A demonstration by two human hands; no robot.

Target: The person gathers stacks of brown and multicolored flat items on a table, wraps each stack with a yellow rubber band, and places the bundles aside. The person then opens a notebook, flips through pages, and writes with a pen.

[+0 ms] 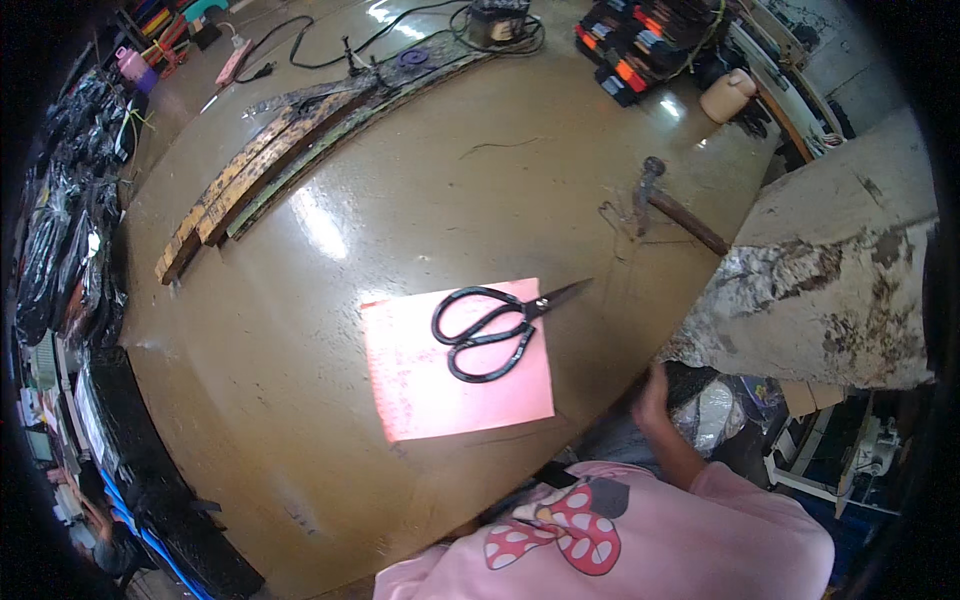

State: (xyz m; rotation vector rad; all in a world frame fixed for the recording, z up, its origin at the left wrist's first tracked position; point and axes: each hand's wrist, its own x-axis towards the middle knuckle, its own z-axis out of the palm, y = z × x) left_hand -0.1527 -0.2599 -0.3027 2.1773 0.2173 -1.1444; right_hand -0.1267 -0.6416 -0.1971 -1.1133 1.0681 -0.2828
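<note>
A pair of black-handled scissors [487,334] lies closed on a sheet of pink paper [465,397], its blades reaching past the right edge of the sheet onto the worktable [300,360]. My right hand [652,397] hangs beside the table edge, under the corner of a whitish stained sheet; its fingers are partly hidden, so a hold cannot be made out. My left hand is out of view. Farther right on the table a hammer [686,219] with a wooden handle lies near some bent thin wire [619,221].
Long worn wooden bars [262,169] lie across the far left. Behind them are a black cable [300,56] and a pink power strip [235,61]. Black plastic bundles [67,210] line the left side. A stained whitish sheet [825,300] overhangs the right edge. A beige jug [727,96] stands far right.
</note>
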